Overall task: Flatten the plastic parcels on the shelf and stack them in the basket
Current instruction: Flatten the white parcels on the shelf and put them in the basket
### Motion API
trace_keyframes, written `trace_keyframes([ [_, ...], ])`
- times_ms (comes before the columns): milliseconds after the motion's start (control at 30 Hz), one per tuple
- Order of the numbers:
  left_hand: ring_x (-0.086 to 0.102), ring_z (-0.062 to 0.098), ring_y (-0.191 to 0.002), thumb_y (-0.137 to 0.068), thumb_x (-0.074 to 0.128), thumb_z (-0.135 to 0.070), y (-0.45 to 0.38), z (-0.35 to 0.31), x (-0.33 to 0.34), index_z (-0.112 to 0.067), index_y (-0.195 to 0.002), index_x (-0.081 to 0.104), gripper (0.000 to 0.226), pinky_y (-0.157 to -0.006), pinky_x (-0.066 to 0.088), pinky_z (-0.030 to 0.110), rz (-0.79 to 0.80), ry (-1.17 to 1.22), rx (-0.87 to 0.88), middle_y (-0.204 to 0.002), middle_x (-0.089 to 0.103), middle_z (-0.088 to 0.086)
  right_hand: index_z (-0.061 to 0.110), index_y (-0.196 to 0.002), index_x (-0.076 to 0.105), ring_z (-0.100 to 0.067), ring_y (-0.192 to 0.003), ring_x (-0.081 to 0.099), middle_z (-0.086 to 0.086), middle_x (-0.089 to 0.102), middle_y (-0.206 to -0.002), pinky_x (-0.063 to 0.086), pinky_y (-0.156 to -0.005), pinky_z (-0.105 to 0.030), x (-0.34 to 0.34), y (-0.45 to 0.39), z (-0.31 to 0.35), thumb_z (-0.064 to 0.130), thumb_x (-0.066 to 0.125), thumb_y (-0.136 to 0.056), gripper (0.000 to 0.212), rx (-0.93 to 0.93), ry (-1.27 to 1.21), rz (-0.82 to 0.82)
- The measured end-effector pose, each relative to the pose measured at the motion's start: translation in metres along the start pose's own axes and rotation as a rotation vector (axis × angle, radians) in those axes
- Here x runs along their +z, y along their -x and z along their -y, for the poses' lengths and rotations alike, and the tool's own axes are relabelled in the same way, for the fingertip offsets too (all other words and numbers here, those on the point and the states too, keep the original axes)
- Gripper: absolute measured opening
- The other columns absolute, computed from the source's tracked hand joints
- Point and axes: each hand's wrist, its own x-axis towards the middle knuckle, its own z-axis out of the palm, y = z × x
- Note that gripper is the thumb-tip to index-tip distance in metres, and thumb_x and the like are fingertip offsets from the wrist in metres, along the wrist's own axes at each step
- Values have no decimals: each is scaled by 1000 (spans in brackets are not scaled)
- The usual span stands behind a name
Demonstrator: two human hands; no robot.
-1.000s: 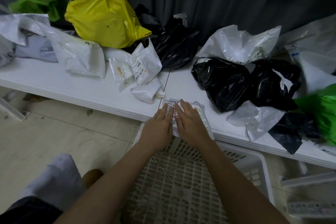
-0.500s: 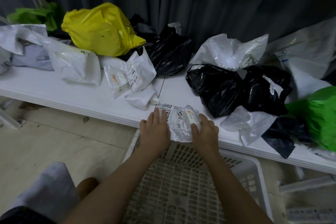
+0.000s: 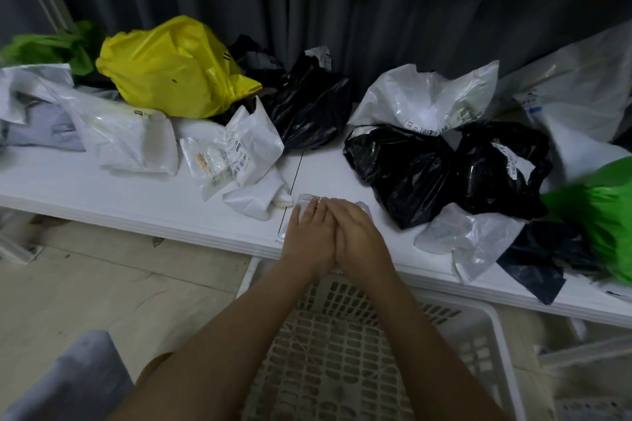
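A small clear plastic parcel [image 3: 305, 199] with a printed label lies at the front edge of the white shelf [image 3: 143, 205]. My left hand [image 3: 307, 236] and my right hand [image 3: 362, 239] lie flat on it, side by side and touching, so only its top edge and corners show. Both palms press down and the fingers are straight. The white lattice basket [image 3: 478, 345] stands on the floor directly below my wrists. I see no parcel in the part of the basket that shows.
Crumpled parcels crowd the shelf: yellow [image 3: 171, 68], white ones [image 3: 246, 147] at left, black ones [image 3: 410, 167] and a white one [image 3: 427, 96] at right, green [image 3: 602, 215] at far right. A dark curtain hangs behind. Tiled floor [image 3: 102, 284] lies at left.
My hands, apart at the parcel's two sides half a second ago, have come together on top of it. The parcel is now almost wholly covered.
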Motion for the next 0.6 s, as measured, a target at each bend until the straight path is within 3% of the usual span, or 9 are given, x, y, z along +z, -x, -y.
trace_keyframes([
  [100, 6, 19, -148, -103, 19, -33, -4, 6, 2, -12, -153, 11, 55, -119, 5, 38, -51, 72, -21, -160, 12, 4, -1, -141, 39, -23, -137, 37, -16, 42, -146, 13, -113, -16, 10, -1, -16, 18, 31, -99, 47, 80, -167, 116],
  [267, 49, 30, -128, -90, 6, -38, -9, 3, 5, -4, -130, 55, 72, -101, 38, 45, -202, 103, -82, -136, 54, 15, 5, -150, 26, -18, -147, 17, -9, 27, -156, 3, -121, -30, 34, -1, -39, 41, 6, -94, 69, 64, 35, 192],
  [333, 40, 30, -136, -90, 3, -38, -12, 5, 9, -5, -137, 49, 73, -109, 33, 45, -158, 30, -86, -143, 47, 15, 9, -152, 20, -17, -148, 10, -7, 20, -159, 1, -121, -35, 40, -1, -43, 45, -1, -92, 73, 78, 120, 191],
  [467, 48, 28, -130, -91, 20, -30, -13, 10, 13, -3, -129, 58, 60, -109, 34, 46, -163, -166, -4, -135, 55, 15, 12, -153, 14, -20, -149, 4, -6, 14, -160, 2, -121, -39, 44, 5, -42, 41, -2, -93, 69, 101, 199, 131],
  [533, 27, 26, -143, -89, 3, -30, -12, 9, 10, -2, -144, 36, 70, -117, 11, 40, -105, -203, 50, -150, 35, 15, 15, -153, 10, -18, -149, -2, -3, 8, -161, -2, -120, -35, 42, 8, -35, 42, -4, -89, 71, 155, 210, 112],
  [600, 6, 23, -148, -92, -3, -29, -16, 9, 11, -4, -151, 12, 66, -118, -5, 35, -99, -170, 105, -159, 12, 12, 17, -154, 7, -17, -148, -6, -2, 4, -161, -4, -119, -34, 42, 9, -32, 43, -9, -85, 75, 203, 240, 115],
])
